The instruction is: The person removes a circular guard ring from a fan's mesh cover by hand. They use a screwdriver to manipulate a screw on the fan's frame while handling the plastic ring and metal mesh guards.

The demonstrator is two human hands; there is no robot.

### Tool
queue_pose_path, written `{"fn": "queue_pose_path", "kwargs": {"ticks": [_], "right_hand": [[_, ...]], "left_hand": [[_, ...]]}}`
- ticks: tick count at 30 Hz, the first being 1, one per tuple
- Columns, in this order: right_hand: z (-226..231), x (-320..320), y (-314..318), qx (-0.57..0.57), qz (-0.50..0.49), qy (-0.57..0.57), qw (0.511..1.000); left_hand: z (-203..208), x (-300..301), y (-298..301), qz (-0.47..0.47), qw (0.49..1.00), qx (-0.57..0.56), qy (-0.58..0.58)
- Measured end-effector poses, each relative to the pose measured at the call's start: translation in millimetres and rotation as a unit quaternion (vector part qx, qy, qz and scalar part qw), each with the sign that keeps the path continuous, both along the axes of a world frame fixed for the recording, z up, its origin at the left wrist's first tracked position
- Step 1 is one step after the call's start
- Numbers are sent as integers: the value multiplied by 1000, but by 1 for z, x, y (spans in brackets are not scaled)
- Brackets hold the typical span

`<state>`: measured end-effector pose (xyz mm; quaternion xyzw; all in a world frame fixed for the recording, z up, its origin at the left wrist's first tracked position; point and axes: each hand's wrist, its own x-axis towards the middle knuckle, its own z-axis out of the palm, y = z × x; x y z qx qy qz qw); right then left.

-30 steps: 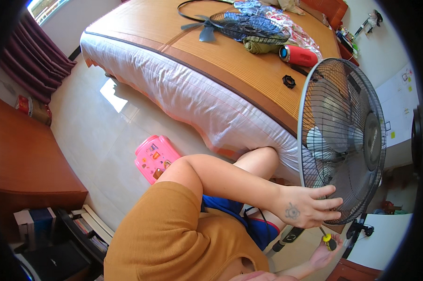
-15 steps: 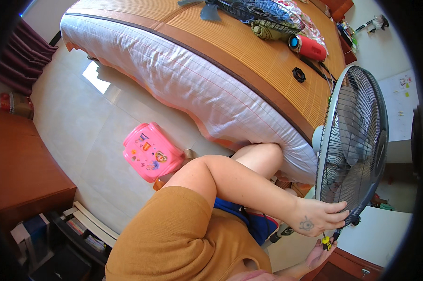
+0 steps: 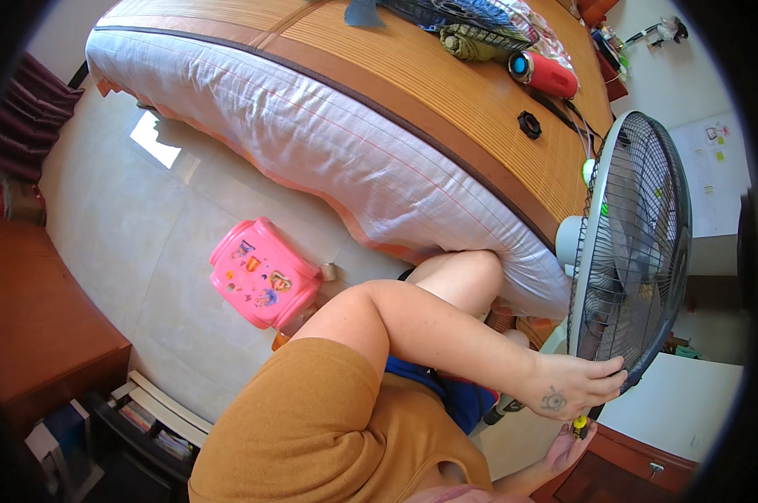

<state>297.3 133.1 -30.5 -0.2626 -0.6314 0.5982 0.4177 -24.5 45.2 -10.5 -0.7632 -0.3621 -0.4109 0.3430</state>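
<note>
A standing fan (image 3: 630, 251) with a dark wire guard and a light grey rim stands at the right, beside the bed. My left hand (image 3: 576, 386) reaches across and grips the lower edge of the guard, its fingers curled over the rim. Just below it, my right hand (image 3: 568, 448) holds a small screwdriver (image 3: 580, 426) with a yellow and black handle, pointed up at the guard's lower rim. The screwdriver's tip is hidden behind my left hand and the rim.
A bed with a woven mat (image 3: 412, 75) fills the top. On it lie a red cylindrical speaker (image 3: 548, 75), a black ring-shaped part (image 3: 529, 125) and a blue fan blade (image 3: 362, 12). A pink stool (image 3: 266, 272) stands on the tiled floor. White-topped furniture (image 3: 672, 407) is at the lower right.
The view has shifted slightly, moving the bed and stool a little left. My left hand keeps its hold on the guard. The screwdriver in my right hand has moved slightly up and left.
</note>
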Motion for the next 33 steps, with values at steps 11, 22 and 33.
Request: {"fn": "queue_pose_path", "kwargs": {"ticks": [11, 22, 33], "right_hand": [[-5, 7, 26, -136, -113, -22, 984], [-27, 41, 44, -90, -98, -14, 991], [-41, 68, 33, -24, -83, 12, 996]], "left_hand": [[2, 5, 4, -5, 1000, -12, -5], [6, 2, 2, -10, 1000, -6, 20], [17, 12, 3, -10, 996, -87, -2]]}}
